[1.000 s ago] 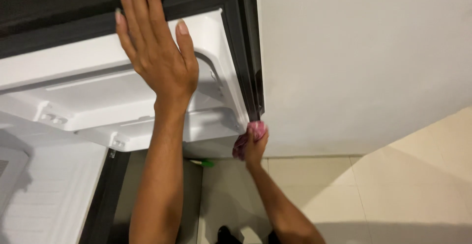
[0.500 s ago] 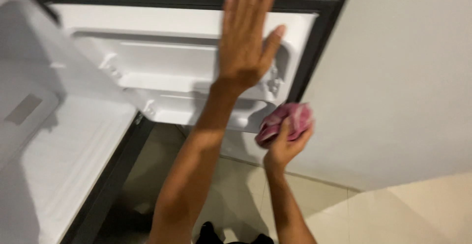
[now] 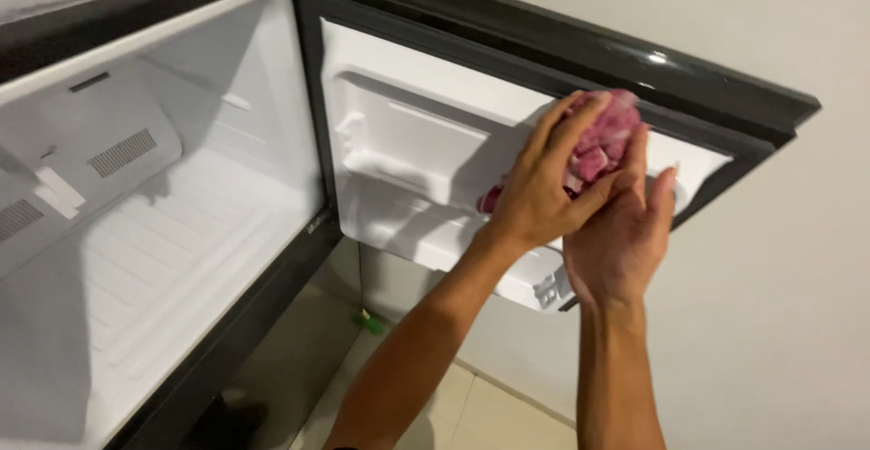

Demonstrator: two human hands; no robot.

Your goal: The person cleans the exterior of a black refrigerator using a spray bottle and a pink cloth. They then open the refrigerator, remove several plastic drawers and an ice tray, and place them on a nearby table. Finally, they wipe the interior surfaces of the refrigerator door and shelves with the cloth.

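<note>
We press a pink cloth (image 3: 605, 137) against the open freezer door's white inner panel (image 3: 408, 142), left hand (image 3: 544, 192) gripping it from the near side, right hand (image 3: 625, 232) apparently cupping it beneath; freezer compartment (image 3: 154, 232) at left.

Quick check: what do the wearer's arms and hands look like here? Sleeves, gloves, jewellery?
Both arms are bare from the lower frame edge up to the hands, with no sleeves in view. The left hand and right hand wear no gloves. No watch, bracelet or wristband shows on either wrist, and no ring is visible on the fingers that show. No markings or tattoos are visible on the forearms.
</note>
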